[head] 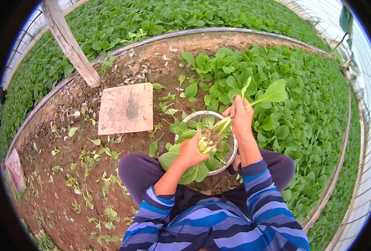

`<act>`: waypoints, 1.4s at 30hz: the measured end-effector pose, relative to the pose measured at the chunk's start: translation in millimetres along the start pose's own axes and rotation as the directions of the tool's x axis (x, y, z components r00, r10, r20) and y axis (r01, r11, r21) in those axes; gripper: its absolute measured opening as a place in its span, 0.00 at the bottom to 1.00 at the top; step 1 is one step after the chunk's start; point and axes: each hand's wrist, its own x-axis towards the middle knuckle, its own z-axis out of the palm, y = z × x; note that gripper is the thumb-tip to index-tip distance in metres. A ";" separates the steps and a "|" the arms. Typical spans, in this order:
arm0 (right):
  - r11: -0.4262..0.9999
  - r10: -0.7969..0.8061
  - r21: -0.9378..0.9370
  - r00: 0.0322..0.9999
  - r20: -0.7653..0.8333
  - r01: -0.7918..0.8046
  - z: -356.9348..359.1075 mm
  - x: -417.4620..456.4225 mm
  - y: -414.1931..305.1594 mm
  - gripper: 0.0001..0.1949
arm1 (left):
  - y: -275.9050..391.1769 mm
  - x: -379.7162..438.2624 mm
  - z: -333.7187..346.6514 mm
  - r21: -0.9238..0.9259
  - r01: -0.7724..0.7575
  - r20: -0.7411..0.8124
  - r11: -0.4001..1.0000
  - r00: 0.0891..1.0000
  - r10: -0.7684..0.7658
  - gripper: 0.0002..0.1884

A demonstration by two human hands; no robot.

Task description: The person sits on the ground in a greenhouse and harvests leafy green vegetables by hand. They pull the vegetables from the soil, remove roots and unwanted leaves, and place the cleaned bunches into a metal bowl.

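My left hand (191,150) grips a bunch of leafy greens (185,168) by the stalks, with pale stem ends and brown roots facing to the right. Pinched in my right hand (240,114) are a few loose stalks with green leaves (271,92) pointing up and to the right. The lower ends of more pale stalks (223,125) run from the right hand to the roots of the bunch. Below both hands stands a round pail with a whitish rim (234,153), between my legs. Greens lie in it, partly hidden by the bunch.
A square board (125,108) lies on the bare soil to the left, near a wooden post (70,44). Torn leaves (86,160) litter the ground. Dense growing greens (285,135) fill the right side. A dark hose or pipe (172,34) curves past the far bed.
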 end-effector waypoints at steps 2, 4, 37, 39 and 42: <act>0.999 -0.009 0.037 0.999 -0.041 0.010 -1.4 4.3 -6.7 0.15 | 5.3 -2.5 -3.0 0.059 0.041 0.004 0.997 0.999 -0.041 0.41; 0.999 -0.031 0.041 0.995 -0.093 0.035 -4.3 8.8 -18.3 0.15 | 6.7 -4.3 -4.9 0.113 0.058 0.000 0.992 0.998 -0.058 0.41; 0.651 -0.250 -0.623 0.898 0.363 0.433 -19.0 -64.2 -15.9 0.20 | 1.3 -4.5 -49.0 -0.817 0.096 0.173 0.568 0.981 0.084 0.29; 0.621 -0.247 -0.624 0.874 0.419 0.474 -8.3 -81.6 -0.7 0.21 | 6.7 -6.4 -42.3 -0.837 0.090 0.116 0.539 0.993 0.014 0.27; 0.671 -0.210 -0.576 0.864 0.457 0.467 7.1 -99.3 12.3 0.20 | 6.8 -6.2 -37.9 -0.802 0.042 0.034 0.596 0.999 -0.026 0.25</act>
